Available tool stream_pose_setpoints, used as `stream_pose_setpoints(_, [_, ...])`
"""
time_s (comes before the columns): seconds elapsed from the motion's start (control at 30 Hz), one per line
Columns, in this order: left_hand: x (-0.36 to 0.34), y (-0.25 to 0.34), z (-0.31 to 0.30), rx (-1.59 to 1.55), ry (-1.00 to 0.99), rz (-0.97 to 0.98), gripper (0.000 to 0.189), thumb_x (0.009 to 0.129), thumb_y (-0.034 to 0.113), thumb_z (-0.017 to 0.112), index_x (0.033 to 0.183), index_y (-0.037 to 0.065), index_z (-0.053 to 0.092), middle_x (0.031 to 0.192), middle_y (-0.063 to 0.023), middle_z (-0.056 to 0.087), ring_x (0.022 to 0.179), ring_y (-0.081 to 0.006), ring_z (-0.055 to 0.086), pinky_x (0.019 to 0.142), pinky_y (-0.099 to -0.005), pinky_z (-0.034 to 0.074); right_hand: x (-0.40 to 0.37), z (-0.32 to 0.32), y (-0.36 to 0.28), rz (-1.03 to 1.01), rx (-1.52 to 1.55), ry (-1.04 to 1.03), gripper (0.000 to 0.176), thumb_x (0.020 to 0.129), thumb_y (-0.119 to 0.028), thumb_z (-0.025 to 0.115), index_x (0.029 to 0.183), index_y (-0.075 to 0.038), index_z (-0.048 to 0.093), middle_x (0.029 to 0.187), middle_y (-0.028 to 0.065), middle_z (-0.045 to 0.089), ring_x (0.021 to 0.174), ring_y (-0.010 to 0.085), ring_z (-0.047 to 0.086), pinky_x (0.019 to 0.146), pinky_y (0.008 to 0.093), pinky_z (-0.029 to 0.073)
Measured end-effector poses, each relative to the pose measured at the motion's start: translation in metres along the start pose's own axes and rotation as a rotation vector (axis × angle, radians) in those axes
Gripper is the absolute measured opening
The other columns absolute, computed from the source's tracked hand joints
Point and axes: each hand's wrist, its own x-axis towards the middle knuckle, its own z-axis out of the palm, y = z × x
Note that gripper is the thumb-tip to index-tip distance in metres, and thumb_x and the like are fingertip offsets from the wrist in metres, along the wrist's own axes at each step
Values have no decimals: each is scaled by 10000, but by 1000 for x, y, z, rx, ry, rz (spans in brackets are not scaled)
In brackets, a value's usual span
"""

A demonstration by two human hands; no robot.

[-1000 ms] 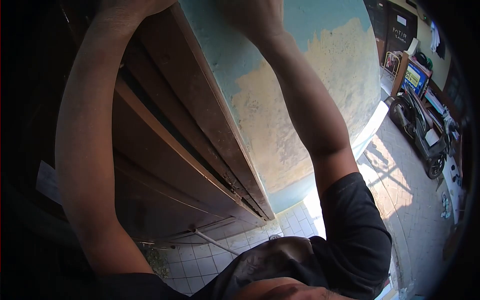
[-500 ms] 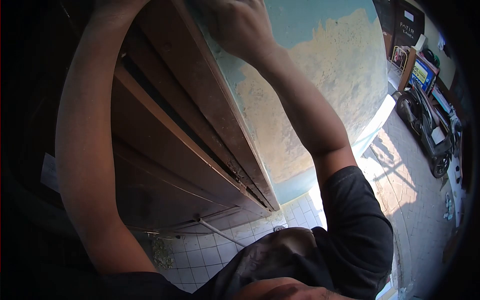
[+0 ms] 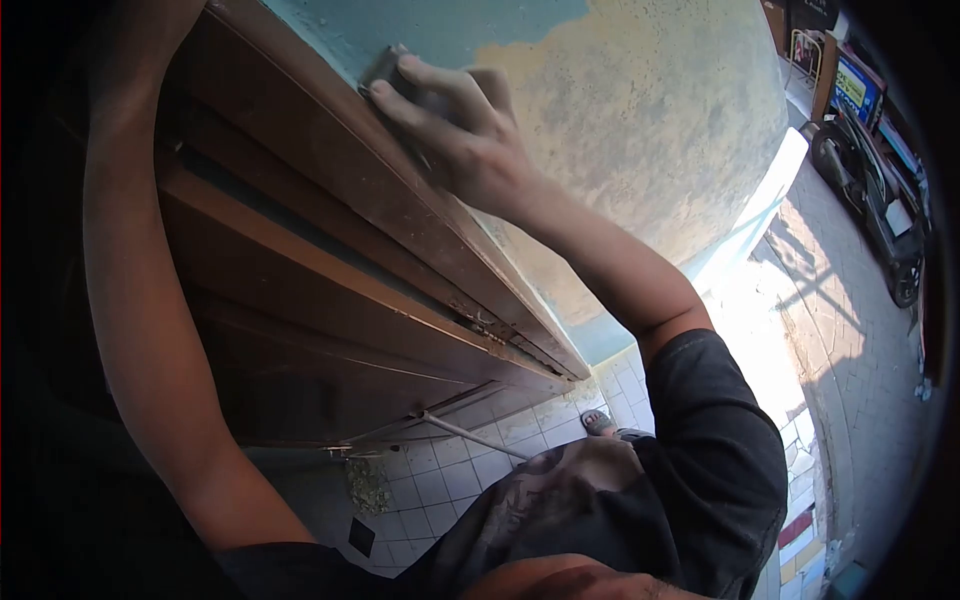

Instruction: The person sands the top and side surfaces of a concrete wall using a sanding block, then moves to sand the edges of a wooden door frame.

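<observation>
My right hand [image 3: 470, 145] is closed around a small dark flat block [image 3: 383, 68]. Its fingers press the block to the blue-painted strip of wall [image 3: 335, 35], right beside the brown wooden door frame [image 3: 400, 190]. Pale dust coats the fingertips. What exactly the block is, I cannot make out. On the other side, my left hand [image 3: 150, 35] reaches up along the dark brown door [image 3: 290, 330]. The top edge cuts it off, so its fingers are hidden. Bare, mottled plaster [image 3: 640, 110] shows on the wall beyond my right hand.
White floor tiles [image 3: 450, 485] lie below, with debris [image 3: 368, 485] near the door's foot. A thin pale rod [image 3: 470, 433] slants from the door toward my body. My sandalled foot [image 3: 598, 422] stands by the frame's base. A dark scooter [image 3: 865, 200] is on the paving at right.
My right hand has come down along the frame edge, bringing the block into view. My left arm has shifted left, and the view has shifted a little.
</observation>
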Motion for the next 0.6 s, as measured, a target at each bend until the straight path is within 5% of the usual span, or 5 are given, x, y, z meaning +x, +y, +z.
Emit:
stream_pose_setpoints(0.1, [3,10,-9,-78,-53,-23,441,922,11,490,1334,56,641,1136,-113,692,1093,-304,622,1065,-478,382,-186,-16,-23,145,91,-16,543,761,-111,777,1296,-201,747,1437,43,564,1002,244,508,864,317,506])
stream_pose_setpoints(0.17, [5,14,-10,-123,-94,-25,453,917,20,482,1348,40,620,1153,-132,675,1108,-320,610,1076,-518,346,-233,-36,-26,130,42,-139,444,831,-119,721,1271,-164,755,1444,67,560,1039,247,526,867,316,503])
stream_pose_setpoints(0.43, [6,14,-18,-310,-264,-54,519,897,56,452,1403,-25,538,1223,-208,607,1168,-382,559,1120,-678,198,-2,0,2,21,100,18,561,872,-104,669,1399,-295,662,1451,-39,545,1006,263,530,906,335,525])
stream_pose_setpoints(0.5, [8,12,-18,-345,-288,-55,540,892,65,445,1416,-42,517,1241,-226,590,1183,-398,546,1131,-718,161,-68,-7,-1,43,67,-68,576,795,-67,790,1335,-254,716,1474,-1,526,1084,244,508,931,329,490])
stream_pose_setpoints(0.6, [6,31,-22,-307,-296,-104,576,889,84,446,1448,-52,482,1261,-233,590,1277,-424,494,1170,-736,69,-256,-33,-14,78,63,-162,530,827,-136,733,1344,-250,715,1455,17,566,998,230,526,864,336,521])
